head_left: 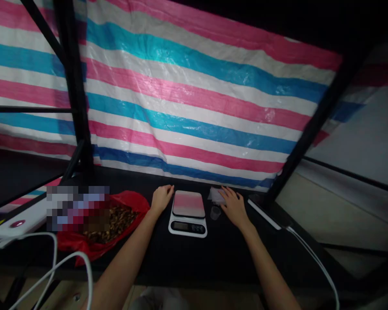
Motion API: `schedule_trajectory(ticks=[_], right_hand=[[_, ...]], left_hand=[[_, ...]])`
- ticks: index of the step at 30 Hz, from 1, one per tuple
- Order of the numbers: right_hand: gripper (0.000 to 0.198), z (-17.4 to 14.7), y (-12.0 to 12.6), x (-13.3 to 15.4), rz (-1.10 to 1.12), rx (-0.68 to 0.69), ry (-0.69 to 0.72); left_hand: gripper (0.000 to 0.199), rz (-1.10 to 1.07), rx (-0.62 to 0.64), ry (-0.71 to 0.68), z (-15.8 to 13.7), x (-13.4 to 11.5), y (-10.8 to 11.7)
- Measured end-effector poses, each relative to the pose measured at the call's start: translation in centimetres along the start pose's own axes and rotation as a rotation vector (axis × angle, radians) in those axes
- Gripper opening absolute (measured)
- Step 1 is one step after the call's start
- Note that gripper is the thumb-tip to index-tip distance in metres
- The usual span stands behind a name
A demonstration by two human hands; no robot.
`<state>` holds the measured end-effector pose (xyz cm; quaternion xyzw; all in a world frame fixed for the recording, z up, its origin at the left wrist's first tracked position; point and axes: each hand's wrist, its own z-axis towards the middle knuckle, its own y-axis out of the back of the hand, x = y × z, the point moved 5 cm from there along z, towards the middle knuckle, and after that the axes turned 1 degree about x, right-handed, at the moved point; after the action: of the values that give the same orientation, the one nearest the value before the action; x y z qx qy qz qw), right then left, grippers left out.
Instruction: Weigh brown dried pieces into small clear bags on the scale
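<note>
A white digital kitchen scale (188, 217) with a shiny, reflecting weighing plate lies in front of me. Just left of its far corner, my left hand (161, 199) rests on the black tabletop, fingers curled together, with nothing visible in them. My right hand (234, 207) lies palm down on the other side, its fingers spread over the edge of some thin clear plastic bags (215, 195). A small clear plastic cup (215, 212) stands between the scale and my right hand. Its contents cannot be made out.
A red plastic bag (136, 200) lies open at left, holding many small brown pieces (121, 221). Beyond it is a white power strip (21, 224) with cables. A slim white device (264, 214) with a cable lies at right. Black frame posts (76, 99) and striped sheeting (194, 99) enclose the table.
</note>
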<state>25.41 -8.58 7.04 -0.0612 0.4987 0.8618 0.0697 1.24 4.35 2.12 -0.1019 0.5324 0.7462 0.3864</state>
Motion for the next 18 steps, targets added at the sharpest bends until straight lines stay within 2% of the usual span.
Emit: schedule_trajectory(ticks=[2,4,13,16,18], right_hand=[[0.040,0.7,-2.0,-1.4,-0.063,0.050,-0.019],[0.036,1.0,-2.9,-1.8,-0.083,0.055,-0.029],[0.022,1.1,-3.5,-2.0,-0.044,0.065,0.016],[0.024,1.5,-2.7,-2.2,0.073,-0.048,-0.066],[0.026,2.3,-1.7,-1.8,0.252,-0.176,-0.145]], left_hand=[[0.043,-0.010,-0.009,-0.009,0.0,0.1,0.0],[0.043,-0.015,-0.016,-0.021,0.1,0.1,0.0],[0.042,-0.062,-0.035,-0.013,0.1,0.1,0.2],[0.042,-0.102,-0.046,-0.009,0.1,0.1,0.2],[0.042,-0.141,-0.051,-0.007,0.1,0.0,0.2]])
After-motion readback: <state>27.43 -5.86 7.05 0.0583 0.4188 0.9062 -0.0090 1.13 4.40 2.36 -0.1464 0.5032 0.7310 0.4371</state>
